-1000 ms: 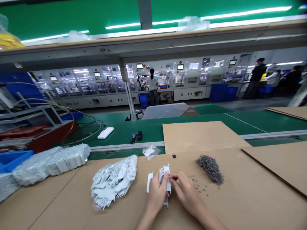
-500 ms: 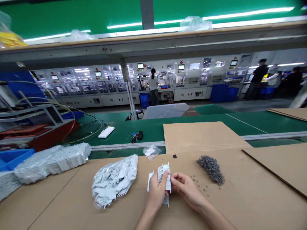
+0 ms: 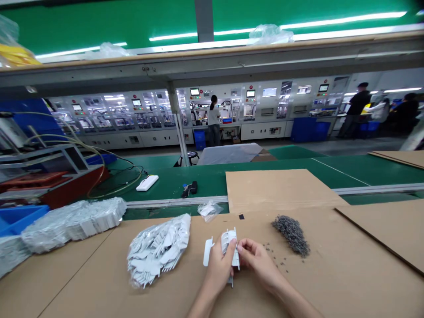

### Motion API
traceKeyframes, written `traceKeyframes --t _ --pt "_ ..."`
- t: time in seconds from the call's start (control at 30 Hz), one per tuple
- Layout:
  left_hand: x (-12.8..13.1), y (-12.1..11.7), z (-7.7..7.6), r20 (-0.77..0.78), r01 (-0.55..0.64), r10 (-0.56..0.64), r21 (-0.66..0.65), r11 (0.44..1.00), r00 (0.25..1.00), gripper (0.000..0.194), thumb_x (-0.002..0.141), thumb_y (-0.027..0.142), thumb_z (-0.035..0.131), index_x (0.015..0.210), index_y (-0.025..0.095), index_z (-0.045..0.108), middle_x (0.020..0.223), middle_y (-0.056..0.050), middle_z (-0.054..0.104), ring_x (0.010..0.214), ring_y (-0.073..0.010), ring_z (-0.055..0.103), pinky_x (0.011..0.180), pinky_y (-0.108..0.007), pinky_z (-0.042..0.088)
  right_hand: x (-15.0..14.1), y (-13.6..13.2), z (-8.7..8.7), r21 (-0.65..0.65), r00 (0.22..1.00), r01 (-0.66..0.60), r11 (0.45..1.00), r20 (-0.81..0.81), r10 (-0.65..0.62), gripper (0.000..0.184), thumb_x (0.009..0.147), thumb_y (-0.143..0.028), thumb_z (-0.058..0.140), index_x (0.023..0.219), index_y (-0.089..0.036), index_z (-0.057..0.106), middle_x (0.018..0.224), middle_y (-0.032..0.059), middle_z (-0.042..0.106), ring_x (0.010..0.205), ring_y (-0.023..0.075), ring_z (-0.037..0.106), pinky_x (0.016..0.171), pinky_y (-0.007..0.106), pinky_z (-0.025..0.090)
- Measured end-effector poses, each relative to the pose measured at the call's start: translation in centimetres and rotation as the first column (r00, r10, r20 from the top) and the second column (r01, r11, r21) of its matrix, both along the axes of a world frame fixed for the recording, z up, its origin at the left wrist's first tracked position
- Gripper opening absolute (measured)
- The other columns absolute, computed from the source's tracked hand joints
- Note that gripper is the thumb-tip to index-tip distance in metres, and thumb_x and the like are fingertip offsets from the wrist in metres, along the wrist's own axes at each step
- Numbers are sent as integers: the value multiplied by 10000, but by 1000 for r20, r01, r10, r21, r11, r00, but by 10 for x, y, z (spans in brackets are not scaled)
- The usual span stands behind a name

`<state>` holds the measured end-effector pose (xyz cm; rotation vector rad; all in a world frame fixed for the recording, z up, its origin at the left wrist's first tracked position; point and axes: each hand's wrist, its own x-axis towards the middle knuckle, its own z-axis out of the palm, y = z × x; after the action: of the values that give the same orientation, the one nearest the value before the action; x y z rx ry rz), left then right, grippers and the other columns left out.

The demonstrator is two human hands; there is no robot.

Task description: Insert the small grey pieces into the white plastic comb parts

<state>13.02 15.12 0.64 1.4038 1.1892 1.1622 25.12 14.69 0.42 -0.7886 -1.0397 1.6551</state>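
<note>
My left hand point(image 3: 216, 266) is wrapped around a white ribbed plastic part point(image 3: 226, 238), its thumb lying across the front. Beyond the fingers on the left shows a flat white plastic piece point(image 3: 208, 252); I cannot tell whether it is joined to the held part. My right hand point(image 3: 260, 263) is at the part's right edge with thumb and forefinger pinched together. Whatever sits between those fingertips is hidden or too small to name. Off to the right lies a heap of small dark grey pieces point(image 3: 292, 236), with several strewn beside it.
A clear bag of white plastic parts point(image 3: 159, 249) lies left of my hands on the cardboard point(image 3: 99, 282). Farther left are bagged stacked parts point(image 3: 74, 221) and a blue bin point(image 3: 21, 218). Behind stand a small clear bag point(image 3: 209, 210), a white box point(image 3: 147, 183) and a cardboard sheet point(image 3: 278, 187).
The white part in my left hand has shifted slightly right and down, turning a little. My right hand has stayed at its edge, fingers still pinched.
</note>
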Motion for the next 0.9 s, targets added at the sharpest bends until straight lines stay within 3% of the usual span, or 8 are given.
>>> traceKeyframes --t 0.23,0.37,0.43,0.5,0.6,0.67,0.77,0.9 --pt "-3 -1 12 -149 -36 58 141 989 987 258 814 393 395 730 162 474 560 37 464 500 -100 445 468 -184 336 9 2 7 -179 986 -165 970 -63 156 207 695 -323 618 700 -144 514 604 -4 557 541 93 548 584 231 445" --pt "-13 6 10 -366 -38 119 220 975 923 288 807 370 397 603 170 431 530 46 415 520 -104 410 492 -189 276 31 18 5 -83 989 131 988 75 -125 212 652 -332 637 690 -160 518 579 -27 520 516 94 510 524 215 422" --pt "-19 11 3 -518 -47 154 214 976 841 277 784 338 429 561 174 418 497 46 408 492 -106 400 469 -199 229 46 27 1 69 914 297 952 267 -304 205 664 -354 602 688 -169 517 570 -23 520 511 117 505 508 239 412" --pt "-24 15 -3 -636 -85 192 196 977 748 223 740 308 484 566 178 435 496 40 440 475 -111 410 456 -209 195 62 33 -3 299 736 367 881 486 -471 166 687 -338 552 713 -174 538 608 3 551 553 154 521 535 276 413" --pt "-26 16 -4 -681 -149 240 191 970 691 165 703 302 522 612 187 449 545 29 497 500 -123 451 460 -210 189 76 36 -9 557 480 135 820 687 -546 121 714 -239 477 742 -186 582 717 39 598 675 194 539 640 321 404" --pt "-24 15 -1 -621 -155 253 208 966 742 182 737 322 480 622 190 432 546 35 493 505 -121 460 467 -206 208 79 35 -14 604 366 -24 797 747 -555 132 707 -205 471 742 -193 598 741 46 603 736 210 530 679 334 389" --pt "-21 13 5 -475 -140 223 204 969 851 234 787 351 399 616 190 405 516 52 441 486 -107 440 469 -197 237 77 33 -19 613 257 -106 783 778 -574 100 690 -221 508 664 -189 599 702 56 595 735 218 522 686 333 379" --pt "-18 11 9 -373 -91 149 167 982 916 257 783 366 409 603 184 386 512 60 375 489 -97 394 468 -187 246 72 32 -16 614 296 -41 789 761 -577 150 717 -257 495 612 -185 573 639 50 580 671 209 528 649 325 385"
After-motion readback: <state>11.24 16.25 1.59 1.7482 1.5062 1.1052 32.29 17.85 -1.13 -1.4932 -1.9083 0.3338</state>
